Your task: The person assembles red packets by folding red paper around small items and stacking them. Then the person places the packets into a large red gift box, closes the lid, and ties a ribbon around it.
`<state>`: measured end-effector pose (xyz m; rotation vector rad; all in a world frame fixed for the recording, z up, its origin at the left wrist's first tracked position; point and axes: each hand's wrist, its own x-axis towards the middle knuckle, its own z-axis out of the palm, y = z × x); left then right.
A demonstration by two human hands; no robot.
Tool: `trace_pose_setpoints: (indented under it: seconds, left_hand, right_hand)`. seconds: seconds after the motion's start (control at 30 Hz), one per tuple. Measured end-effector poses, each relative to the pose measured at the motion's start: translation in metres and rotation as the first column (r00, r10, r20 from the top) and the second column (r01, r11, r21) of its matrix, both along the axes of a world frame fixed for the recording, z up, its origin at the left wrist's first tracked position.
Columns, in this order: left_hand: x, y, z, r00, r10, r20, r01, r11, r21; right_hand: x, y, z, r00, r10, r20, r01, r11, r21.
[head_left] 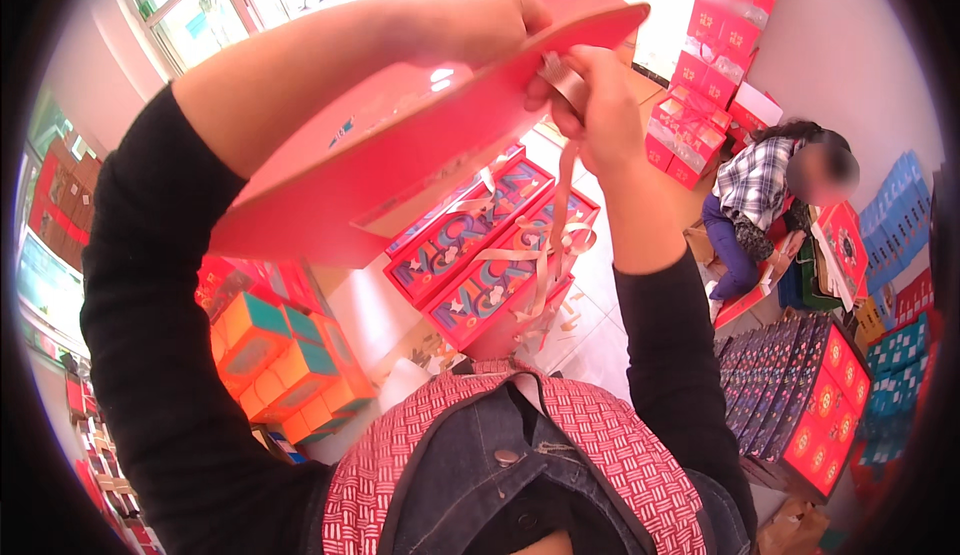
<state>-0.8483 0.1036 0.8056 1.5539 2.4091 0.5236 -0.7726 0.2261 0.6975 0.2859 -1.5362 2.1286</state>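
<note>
Head view: flat red box panel (400, 155), pale ribbon (555, 205) dangling.

Pale tiled floor (600, 350) carries flat red boxes with blue patterned lids (490, 245), ribbon scraps (570, 315) beside them, orange-and-teal cartons (285, 365) (stacked left), dark patterned boxes (775, 375) in rows right.

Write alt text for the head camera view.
A person's left hand holds up a flat red box while the right hand pinches a pale ribbon hanging from it. Below lie red patterned boxes and orange boxes; another person sits on the floor to the right.
</note>
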Motion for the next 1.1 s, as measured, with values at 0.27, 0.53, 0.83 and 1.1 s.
trace_pose_setpoints:
  seconds: [0.27, 0.53, 0.83, 1.1]
  left_hand:
    - [0.033, 0.006, -0.016, 0.973, 0.195, 0.126, -0.206, 0.976, 0.074]
    - [0.053, -0.037, 0.010, 0.981, 0.009, -0.194, -0.018, 0.999, -0.046]
    - [0.010, -0.079, 0.007, 0.928, 0.105, -0.357, -0.161, 0.978, -0.132]
    - [-0.039, -0.089, 0.035, 0.909, 0.186, -0.373, -0.212, 0.977, -0.029]
  right_hand:
    - [0.019, 0.042, -0.014, 0.920, -0.369, 0.134, 0.294, 0.874, 0.386]
    - [0.033, 0.036, -0.008, 0.995, -0.003, 0.098, -0.005, 0.997, 0.077]
    - [0.053, -0.064, 0.009, 0.872, -0.166, -0.460, 0.462, 0.588, 0.664]
    - [0.151, 0.034, 0.022, 0.734, -0.483, -0.478, 0.631, 0.745, 0.215]
